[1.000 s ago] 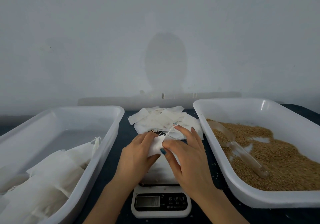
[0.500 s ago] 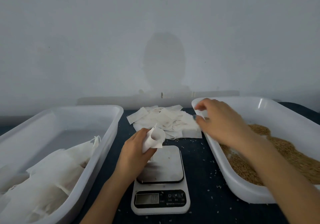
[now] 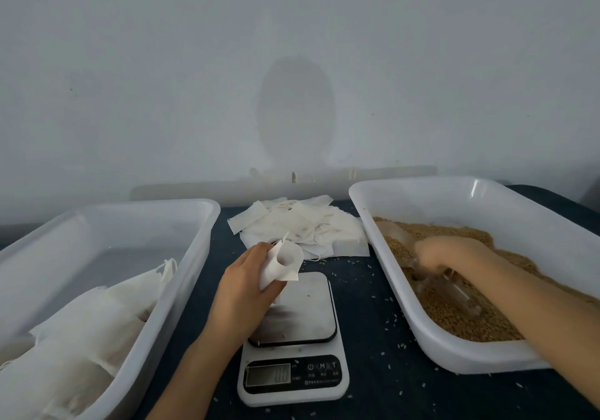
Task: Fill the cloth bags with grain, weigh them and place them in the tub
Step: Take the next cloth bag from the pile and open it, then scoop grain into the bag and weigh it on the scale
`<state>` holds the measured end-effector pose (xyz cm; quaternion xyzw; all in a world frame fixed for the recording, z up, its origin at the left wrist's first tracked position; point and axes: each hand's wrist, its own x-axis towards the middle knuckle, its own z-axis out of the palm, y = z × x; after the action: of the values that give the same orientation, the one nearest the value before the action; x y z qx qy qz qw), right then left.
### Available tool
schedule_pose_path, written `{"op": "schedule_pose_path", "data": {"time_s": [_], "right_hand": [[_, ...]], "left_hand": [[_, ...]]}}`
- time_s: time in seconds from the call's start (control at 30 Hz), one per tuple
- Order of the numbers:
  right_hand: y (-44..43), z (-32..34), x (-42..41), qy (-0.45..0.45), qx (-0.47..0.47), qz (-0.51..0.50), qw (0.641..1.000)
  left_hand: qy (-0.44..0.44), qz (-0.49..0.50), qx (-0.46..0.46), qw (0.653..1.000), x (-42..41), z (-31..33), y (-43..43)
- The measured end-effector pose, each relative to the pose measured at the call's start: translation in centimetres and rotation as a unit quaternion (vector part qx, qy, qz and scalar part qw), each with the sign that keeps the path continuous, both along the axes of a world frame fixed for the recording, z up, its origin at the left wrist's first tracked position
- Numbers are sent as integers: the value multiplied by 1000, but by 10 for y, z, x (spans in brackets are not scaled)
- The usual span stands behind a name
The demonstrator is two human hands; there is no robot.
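My left hand (image 3: 242, 286) holds an empty white cloth bag (image 3: 281, 262) with its mouth spread open, just above the back edge of the kitchen scale (image 3: 297, 332). My right hand (image 3: 454, 257) is down in the right tub (image 3: 418, 325), blurred, on the clear plastic scoop (image 3: 454, 293) that lies in the brown grain (image 3: 461, 319). Whether its fingers are closed round the scoop is unclear. The left tub (image 3: 181, 277) holds several filled white bags (image 3: 87, 325).
A pile of empty cloth bags (image 3: 302, 228) lies behind the scale between the two tubs. Loose grains are scattered on the dark tabletop (image 3: 376, 371). A grey wall stands close behind the table.
My right hand left the bag, swung right over the tub's rim and dropped into the grain at the scoop. My left hand kept the bag, now with its mouth open.
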<state>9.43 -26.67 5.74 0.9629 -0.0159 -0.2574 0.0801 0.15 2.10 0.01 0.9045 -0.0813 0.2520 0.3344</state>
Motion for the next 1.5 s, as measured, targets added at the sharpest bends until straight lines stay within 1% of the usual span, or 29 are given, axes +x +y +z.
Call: {"op": "schedule_pose_path", "data": {"time_s": [0.07, 0.13, 0.17, 0.23, 0.27, 0.3, 0.33, 0.43, 0.5, 0.53, 0.6, 0.63, 0.7, 0.77, 0.83, 0.93, 1.03, 1.27, 1.33, 1.4, 1.43, 1.5], "right_hand": [[-3, 3, 1, 0, 35, -11, 999], [-10, 3, 4, 0, 111, -38, 993], [-15, 0, 8, -3, 171, -62, 983], [-23, -7, 16, -14, 303, -136, 943], [-27, -10, 20, -31, 339, -167, 925], [-29, -12, 25, -57, 344, -187, 918], [-31, -13, 28, -92, 319, -193, 923], [-32, -16, 32, -174, 211, -203, 940], [-32, -19, 28, -174, 134, -168, 961], [-29, -21, 27, -162, 100, -132, 973], [-21, -24, 23, -141, 74, -70, 985], [-16, -26, 23, -133, 85, -48, 986], [-5, -28, 21, -114, 144, -37, 982], [2, -31, 24, -98, 184, -50, 977], [6, -31, 19, -85, 216, -84, 969], [2, -31, 18, -85, 305, -127, 940], [-9, -33, 23, -35, 372, -137, 918], [-14, -32, 27, -49, 494, -196, 846], [-14, -29, 30, -44, 528, -215, 820], [-12, -24, 31, -44, 554, -236, 797], [-12, -23, 31, -48, 560, -244, 791], [-13, -18, 31, -57, 550, -245, 796]], "left_hand": [[-2, 0, -1, 1000, -1, 1, 0], [-4, 0, -1, 1000, -1, 1, 1], [-3, 0, 0, 1000, -1, 1, 1], [-2, -1, 2, 1000, -1, 1, 1], [0, -2, 2, 1000, -1, 1, 1], [2, -1, 1, 1000, -1, 1, 1], [3, 0, 0, 1000, -1, 1, 1], [0, 0, -1, 1000, 0, 0, 2], [-1, 2, 1, 1000, 0, -1, 3], [0, 2, 1, 1000, 0, -1, 3], [2, 3, 4, 1000, 1, -1, 3], [3, 3, 6, 1000, 1, -2, 3], [4, 2, 10, 1000, 1, -1, 3], [5, 2, 14, 1000, 0, -1, 2], [6, 2, 16, 1000, 0, 0, 2], [9, 2, 19, 1000, 0, 0, 3], [11, 4, 21, 1000, 0, 0, 2], [10, -2, 10, 1000, 0, 1, 2], [10, -10, -9, 1000, -1, 2, 2], [12, -11, -47, 999, -1, 3, 2], [17, -8, -71, 997, -1, 3, 2], [28, -14, -131, 991, -1, 4, 0]]}}
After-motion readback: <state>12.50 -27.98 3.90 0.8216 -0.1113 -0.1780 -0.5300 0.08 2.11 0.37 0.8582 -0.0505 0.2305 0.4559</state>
